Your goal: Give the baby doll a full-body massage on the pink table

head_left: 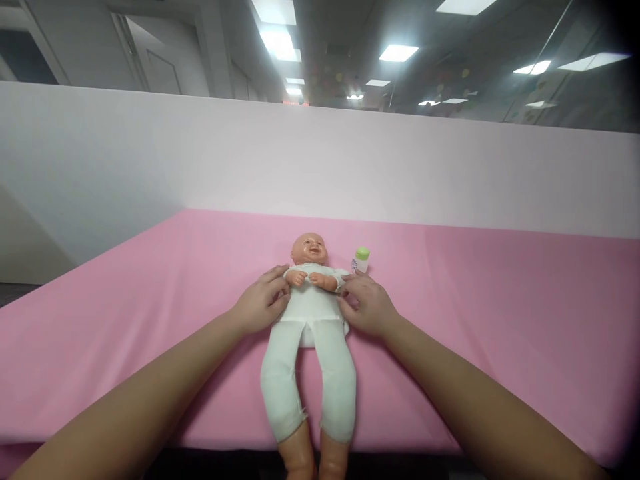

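Observation:
A baby doll point(311, 293) in a white top and white trousers lies on its back on a pink cloth point(200, 267), head away from me. Its forearms rest across its chest, and its lower legs reach past the near cloth edge. On the doll's left-of-picture side, my left hand point(263, 300) is curled against its sleeve and flank. My right hand point(369, 303) holds it from the opposite side, fingers bent at the sleeve by the elbow. Just beyond the right fingertips stands a small clear bottle point(361, 262) with a green cap, its lower part hidden.
A white partition point(320, 167) rises behind the pink-covered table and continues along the left. Over it show a door point(167, 53) and lit ceiling panels point(399, 53). The near table edge runs under the doll's legs, with a dark area below.

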Demonstrator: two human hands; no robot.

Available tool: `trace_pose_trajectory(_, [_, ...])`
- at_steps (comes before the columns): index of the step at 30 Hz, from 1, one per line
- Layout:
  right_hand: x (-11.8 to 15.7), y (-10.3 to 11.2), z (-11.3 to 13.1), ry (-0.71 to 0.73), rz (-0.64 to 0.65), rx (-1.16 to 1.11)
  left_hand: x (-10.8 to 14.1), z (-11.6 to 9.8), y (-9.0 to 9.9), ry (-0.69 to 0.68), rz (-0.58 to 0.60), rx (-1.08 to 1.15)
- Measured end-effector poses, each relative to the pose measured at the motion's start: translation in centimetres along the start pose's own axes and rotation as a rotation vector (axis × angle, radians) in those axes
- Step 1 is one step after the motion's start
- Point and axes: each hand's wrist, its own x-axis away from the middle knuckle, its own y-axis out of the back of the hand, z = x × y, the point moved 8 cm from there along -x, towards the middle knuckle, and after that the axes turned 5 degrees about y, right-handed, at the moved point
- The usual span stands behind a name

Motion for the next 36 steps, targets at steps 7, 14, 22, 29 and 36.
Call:
trace_pose_trajectory(7, [0.2, 0.0, 0.0, -0.012, 0.020, -0.052, 0.3, 0.6, -0.4, 0.097, -0.010, 0.103])
trace_pose_trajectory(14, [0.3, -1.1, 0.7, 0.087, 0.109, -0.007, 0.4, -1.4, -0.7, -0.073, 0.038, -0.044])
trace_pose_trajectory(22, [0.3, -1.4, 0.4, 0.039, 0.152, -0.082, 0.1, -1.6, -1.1, -0.088, 0.078, -0.231])
trace_pose_trajectory(29, [0.0, -1.5, 0.2, 0.006, 0.146, -0.079, 0.3, -1.5, -1.2, -0.051, 0.111, -0.174])
trace_pose_trajectory(36, [0.1, -2.2, -0.3, 0.021, 0.125, -0.063, 0.3, -2.2, -1.0, -0.130, 0.077, -0.097])
